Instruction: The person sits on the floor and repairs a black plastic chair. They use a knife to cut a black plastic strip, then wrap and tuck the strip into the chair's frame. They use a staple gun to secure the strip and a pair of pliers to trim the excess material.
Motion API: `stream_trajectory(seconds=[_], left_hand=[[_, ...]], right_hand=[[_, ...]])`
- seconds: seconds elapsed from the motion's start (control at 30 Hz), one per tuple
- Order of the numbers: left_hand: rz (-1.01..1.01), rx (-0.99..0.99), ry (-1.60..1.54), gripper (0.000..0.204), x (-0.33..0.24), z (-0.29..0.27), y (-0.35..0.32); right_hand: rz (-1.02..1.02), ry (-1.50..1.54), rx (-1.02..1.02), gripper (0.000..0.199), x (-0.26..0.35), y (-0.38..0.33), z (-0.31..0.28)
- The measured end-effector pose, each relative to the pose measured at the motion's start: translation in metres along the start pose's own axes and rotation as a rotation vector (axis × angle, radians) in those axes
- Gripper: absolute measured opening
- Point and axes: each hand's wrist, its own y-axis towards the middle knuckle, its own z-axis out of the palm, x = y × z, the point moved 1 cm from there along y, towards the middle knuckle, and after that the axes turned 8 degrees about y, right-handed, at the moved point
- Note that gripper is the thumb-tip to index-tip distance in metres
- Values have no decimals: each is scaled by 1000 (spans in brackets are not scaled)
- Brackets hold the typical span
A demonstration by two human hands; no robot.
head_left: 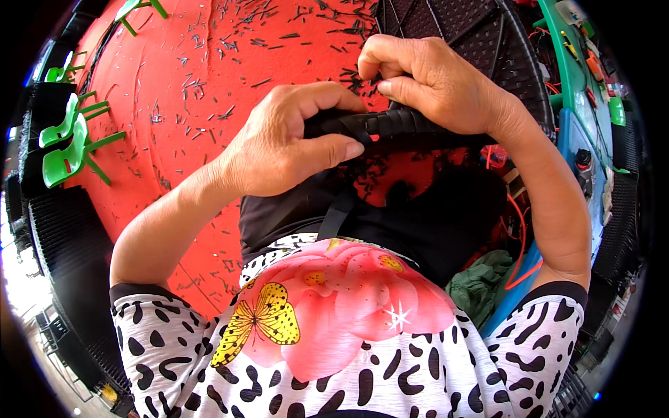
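A black bar [408, 124], wrapped in flat dark strip, lies across the middle above my lap. My left hand [282, 143] grips its left end, fingers over the top and thumb along the near side. Just above the bar's right part is my right hand [442, 83], its fingers curled and its thumb close to the index finger. Whether something thin sits in that pinch, I cannot make out. From below the bar, a loose black strip [339, 211] hangs over my dark trousers. Behind my right hand stands a black woven panel [460, 24] with a curved rim.
Short black strip scraps [223, 115] litter the red floor [160, 76]. Several green chairs [66, 157] stand at the left. On the right, a green-edged bench [592, 76] carries tools. An orange-red hose [521, 230] and crumpled green cloth [481, 282] lie beside me.
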Motion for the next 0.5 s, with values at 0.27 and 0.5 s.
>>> stream_trajectory(seconds=[0.27, 0.5], left_hand=[[251, -105, 118, 33, 10, 8, -1], [379, -159, 175, 42, 17, 8, -4]], right_hand=[[37, -127, -7, 16, 6, -4, 1], [44, -243, -157, 16, 7, -12, 9]])
